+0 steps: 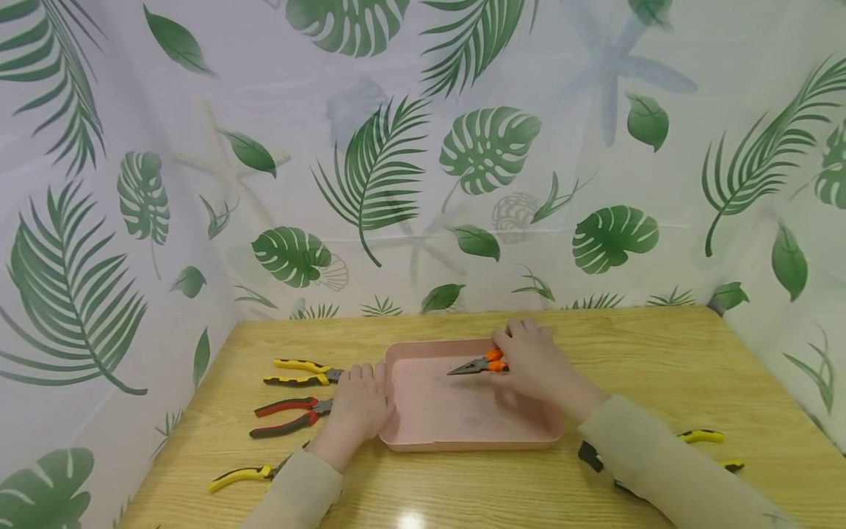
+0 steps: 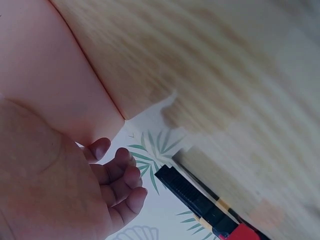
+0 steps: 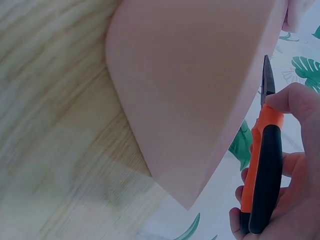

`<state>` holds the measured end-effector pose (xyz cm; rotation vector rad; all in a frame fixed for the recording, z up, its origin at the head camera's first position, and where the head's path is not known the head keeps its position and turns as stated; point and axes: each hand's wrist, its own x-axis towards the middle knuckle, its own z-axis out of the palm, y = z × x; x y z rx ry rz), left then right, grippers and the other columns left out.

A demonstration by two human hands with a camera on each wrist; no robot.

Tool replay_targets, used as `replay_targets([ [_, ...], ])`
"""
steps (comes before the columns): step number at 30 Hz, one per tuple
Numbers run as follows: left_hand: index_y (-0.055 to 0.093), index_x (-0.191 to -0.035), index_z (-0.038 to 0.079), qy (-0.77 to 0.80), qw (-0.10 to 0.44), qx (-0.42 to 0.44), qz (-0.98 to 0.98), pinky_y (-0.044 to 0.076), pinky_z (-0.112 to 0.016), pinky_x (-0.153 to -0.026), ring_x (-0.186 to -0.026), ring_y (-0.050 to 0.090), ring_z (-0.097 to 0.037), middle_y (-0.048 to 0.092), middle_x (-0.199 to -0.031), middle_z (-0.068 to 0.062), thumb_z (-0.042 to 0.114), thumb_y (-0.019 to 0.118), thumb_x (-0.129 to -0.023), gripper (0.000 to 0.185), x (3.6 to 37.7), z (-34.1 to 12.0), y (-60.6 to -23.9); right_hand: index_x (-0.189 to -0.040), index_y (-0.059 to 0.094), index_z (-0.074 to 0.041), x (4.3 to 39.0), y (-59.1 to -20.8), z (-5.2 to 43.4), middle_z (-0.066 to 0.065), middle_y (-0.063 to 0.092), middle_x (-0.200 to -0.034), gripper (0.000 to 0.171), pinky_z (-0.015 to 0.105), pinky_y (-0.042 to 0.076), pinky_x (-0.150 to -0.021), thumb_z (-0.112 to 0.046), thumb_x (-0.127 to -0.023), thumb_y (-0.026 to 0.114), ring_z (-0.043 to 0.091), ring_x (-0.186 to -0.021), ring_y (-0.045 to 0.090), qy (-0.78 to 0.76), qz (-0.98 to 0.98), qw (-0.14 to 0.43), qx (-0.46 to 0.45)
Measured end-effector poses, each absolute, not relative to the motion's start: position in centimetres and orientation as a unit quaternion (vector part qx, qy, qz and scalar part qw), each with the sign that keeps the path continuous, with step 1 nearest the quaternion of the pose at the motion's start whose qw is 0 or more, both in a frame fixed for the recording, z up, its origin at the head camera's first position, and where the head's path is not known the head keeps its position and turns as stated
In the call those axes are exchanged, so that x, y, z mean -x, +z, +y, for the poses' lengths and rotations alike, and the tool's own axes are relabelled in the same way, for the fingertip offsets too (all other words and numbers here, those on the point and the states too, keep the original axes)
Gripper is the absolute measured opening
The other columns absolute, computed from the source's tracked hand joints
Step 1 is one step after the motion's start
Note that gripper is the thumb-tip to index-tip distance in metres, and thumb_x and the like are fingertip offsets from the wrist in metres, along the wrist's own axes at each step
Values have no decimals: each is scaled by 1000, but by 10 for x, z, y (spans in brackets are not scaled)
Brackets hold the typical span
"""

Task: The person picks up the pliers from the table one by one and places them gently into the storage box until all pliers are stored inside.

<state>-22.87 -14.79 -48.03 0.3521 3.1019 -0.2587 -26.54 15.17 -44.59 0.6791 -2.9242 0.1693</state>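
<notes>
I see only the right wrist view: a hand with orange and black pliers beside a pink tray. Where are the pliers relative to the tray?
Observer: In the head view the orange pliers are held over the pink tray, nose pointing to the person's left.
Operator: What does the other hand do?
Observer: The left hand rests against the tray's left rim.
Operator: Are other tools on the table?
Observer: Yes. Yellow-handled pliers and red-handled pliers lie left of the tray.
</notes>
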Motion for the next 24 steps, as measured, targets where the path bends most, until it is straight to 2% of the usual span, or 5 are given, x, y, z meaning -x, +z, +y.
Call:
replay_targets([
  [3,51,-135,4,-82,4,-114,990,49,-45,-93,-98,57,-29,58,-103,-13,37,54,-105,45,229,-148,-480,-106,63,-13,266,-445,149,10,53,-99,50,44,34,-77,-53,-86,85,29,-94,45,58,-971,60,-224],
  [10,50,-114,7,-75,1,-115,991,48,-44,-88,-91,53,-27,53,-95,-10,36,57,-103,32,228,-149,-479,-108,62,-12,269,-447,142,10,54,-101,48,45,35,-80,-49,-85,86,31,-97,46,56,-975,39,-212],
  [19,50,-113,7,-68,3,-116,991,47,-43,-87,-90,51,-26,52,-94,-10,35,56,-103,30,227,-148,-476,-103,60,-13,273,-450,135,11,53,-100,44,46,37,-81,-44,-84,84,31,-96,46,47,-977,27,-204],
  [24,50,-114,7,-65,4,-115,991,47,-44,-87,-91,52,-27,52,-95,-10,34,57,-103,31,227,-148,-477,-107,62,-10,275,-454,134,14,57,-106,46,52,42,-86,-43,-84,83,34,-101,49,32,-979,14,-199],
])
